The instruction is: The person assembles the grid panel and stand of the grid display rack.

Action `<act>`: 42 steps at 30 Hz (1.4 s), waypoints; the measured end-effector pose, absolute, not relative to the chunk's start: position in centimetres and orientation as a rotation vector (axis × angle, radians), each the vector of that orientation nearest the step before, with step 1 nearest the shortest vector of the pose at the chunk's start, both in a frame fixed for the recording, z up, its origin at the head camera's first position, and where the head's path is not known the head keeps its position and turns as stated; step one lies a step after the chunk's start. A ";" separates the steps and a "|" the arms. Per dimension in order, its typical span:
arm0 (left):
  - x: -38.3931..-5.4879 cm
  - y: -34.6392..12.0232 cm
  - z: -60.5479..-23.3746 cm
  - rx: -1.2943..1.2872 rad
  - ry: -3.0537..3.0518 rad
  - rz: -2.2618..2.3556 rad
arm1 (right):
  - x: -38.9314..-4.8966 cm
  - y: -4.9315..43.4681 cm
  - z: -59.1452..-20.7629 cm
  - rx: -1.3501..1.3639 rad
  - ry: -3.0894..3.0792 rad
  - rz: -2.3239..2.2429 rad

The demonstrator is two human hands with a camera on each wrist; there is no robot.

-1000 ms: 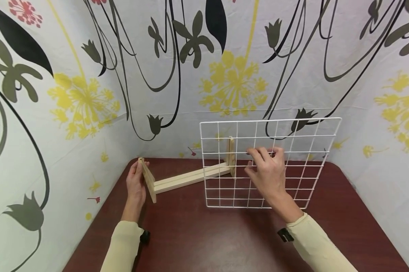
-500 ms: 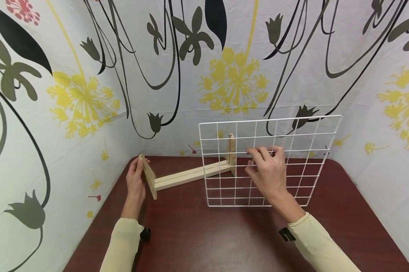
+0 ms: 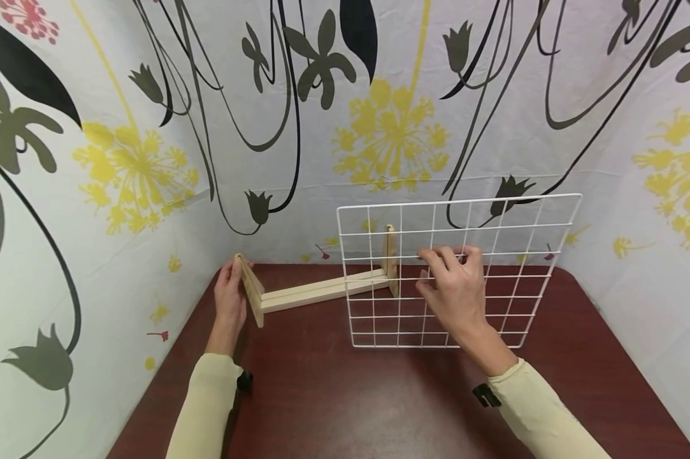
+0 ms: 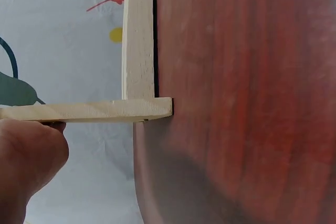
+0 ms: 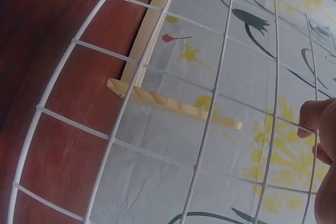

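Little has shifted since the earlier frames: the white square wire grid panel (image 3: pixel 456 271) has been raised a touch at its top right corner and held upright as before, and the pale wooden H-shaped stand (image 3: pixel 322 290) has been kept where it lay.

Item 1, grid panel: stood on its lower edge on the dark red-brown table (image 3: pixel 345 395), right of centre, in front of the stand's far upright. It is gripped by the right hand (image 3: pixel 453 287), fingers hooked through the wires near the middle. Judged light, stiff and springy, the thin wire slippery; best taken at a crossing or the outer frame.

Item 2, wooden stand: a long rail lying flat with a short board at each end. The near-left board is held by the left hand (image 3: pixel 230 299), fingers curled along its outer face. Judged light and rigid.

Containers: none are seen.

Surround: floral-printed fabric walls (image 3: pixel 121 172).
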State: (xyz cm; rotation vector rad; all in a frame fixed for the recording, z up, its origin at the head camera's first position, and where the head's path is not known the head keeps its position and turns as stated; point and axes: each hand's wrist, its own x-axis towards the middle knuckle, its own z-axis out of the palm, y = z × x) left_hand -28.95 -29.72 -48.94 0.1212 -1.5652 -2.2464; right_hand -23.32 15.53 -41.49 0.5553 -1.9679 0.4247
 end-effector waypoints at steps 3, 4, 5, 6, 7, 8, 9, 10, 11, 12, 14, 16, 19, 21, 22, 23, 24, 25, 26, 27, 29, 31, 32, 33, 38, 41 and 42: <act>-29.7 -30.2 -48.8 0.127 -1.598 -2.269 | -23.4 15.7 -41.6 0.550 -1.969 0.425; -30.0 -30.4 -48.7 0.126 -1.607 -2.279 | -23.4 15.7 -41.7 0.546 -1.970 0.424; -30.3 -30.5 -48.6 0.126 -1.623 -2.288 | -23.4 15.8 -41.7 0.541 -1.970 0.423; -30.6 -30.7 -48.5 0.120 -1.636 -2.297 | -23.4 15.9 -41.8 0.536 -1.970 0.421; -30.9 -30.8 -48.4 0.116 -1.658 -2.300 | -23.4 16.0 -41.8 0.532 -1.970 0.420; -31.1 -30.9 -48.3 0.114 -1.668 -2.303 | -23.4 16.1 -41.9 0.528 -1.971 0.420; -31.3 -31.0 -48.2 0.114 -1.686 -2.304 | -23.4 16.2 -41.9 0.527 -1.971 0.419; -31.5 -31.0 -48.1 0.124 -1.705 -2.302 | -23.4 16.3 -42.0 0.526 -1.971 0.418; -31.6 -31.1 -48.0 0.136 -1.726 -2.298 | -23.4 16.3 -42.0 0.526 -1.971 0.416; -31.7 -31.1 -47.8 0.151 -1.752 -2.289 | -23.4 16.4 -42.0 0.526 -1.971 0.415; -31.7 -31.1 -47.2 0.191 -1.818 -2.274 | -23.5 16.4 -42.1 0.528 -1.966 0.417; -32.0 -31.2 -46.8 0.219 -1.868 -2.265 | -23.5 16.5 -42.0 0.530 -1.959 0.414; -32.0 -31.2 -45.9 0.228 -1.919 -2.277 | -23.6 16.5 -42.0 0.533 -1.947 0.420; -32.1 -31.2 -45.4 0.222 -1.946 -2.285 | -23.7 16.5 -42.0 0.536 -1.946 0.422; -32.1 -31.2 -45.0 0.215 -1.971 -2.286 | -23.7 16.5 -42.0 0.537 -1.949 0.424; -32.1 -31.1 -44.6 0.207 -2.002 -2.284 | -23.7 16.5 -42.0 0.539 -1.950 0.429; -32.1 -31.1 -44.3 0.201 -2.033 -2.279 | -23.8 16.5 -42.0 0.540 -1.954 0.431; -32.1 -31.1 -44.1 0.195 -2.063 -2.275 | -23.8 16.5 -42.1 0.540 -1.958 0.432; -32.2 -31.1 -43.9 0.186 -2.088 -2.273 | -23.8 16.5 -42.1 0.540 -1.960 0.434; -32.4 -31.0 -43.7 0.177 -2.113 -2.273 | -23.8 16.5 -42.1 0.540 -1.962 0.436; -32.6 -31.0 -43.5 0.160 -2.152 -2.279 | -23.7 16.4 -42.1 0.538 -1.963 0.439; -32.8 -30.9 -43.5 0.143 -2.177 -2.297 | -23.7 16.3 -42.1 0.540 -1.959 0.444; -32.8 -30.9 -43.5 0.132 -2.184 -2.308 | -23.7 16.3 -42.1 0.542 -1.956 0.446; -32.9 -30.9 -43.5 0.120 -2.194 -2.314 | -23.6 16.2 -42.1 0.546 -1.952 0.447; -33.3 -30.9 -43.8 0.057 -2.236 -2.300 | -23.5 16.0 -42.0 0.566 -1.926 0.440; -33.7 -30.7 -44.1 0.027 -2.269 -2.267 | -23.4 15.9 -41.9 0.565 -1.916 0.439; -33.9 -30.6 -44.3 0.020 -2.270 -2.265 | -23.3 15.9 -41.9 0.564 -1.917 0.437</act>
